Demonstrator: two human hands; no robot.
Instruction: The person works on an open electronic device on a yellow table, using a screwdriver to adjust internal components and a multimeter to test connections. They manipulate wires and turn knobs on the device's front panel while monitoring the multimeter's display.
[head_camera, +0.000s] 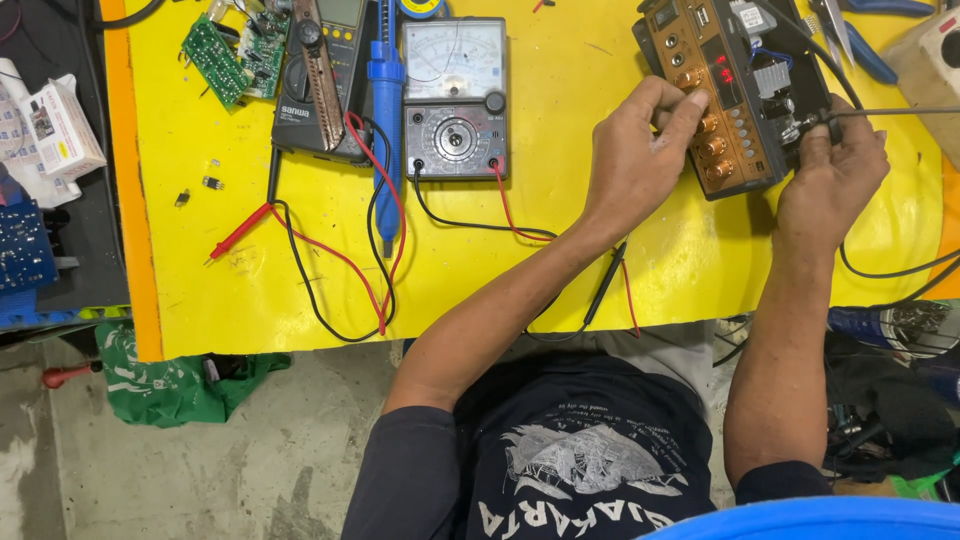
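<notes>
A brown amplifier unit (722, 60) with gold knobs and a red lit display lies on the yellow table (560, 250) at the upper right. My left hand (635, 150) rests on its front panel, fingers pinching one of the gold knobs. My right hand (832, 165) is at the unit's right side, fingers closed on a black plug (812, 124) with a thin cable running off to the right. Circuit parts and wires show inside the open top of the unit.
An analog multimeter (455, 98) with red and black leads sits mid-table, a digital meter (322, 85) and blue soldering iron (385, 110) left of it. Green circuit boards (232, 55) lie top left. Pliers (850, 40) lie top right. A green bag (170, 385) sits on the floor.
</notes>
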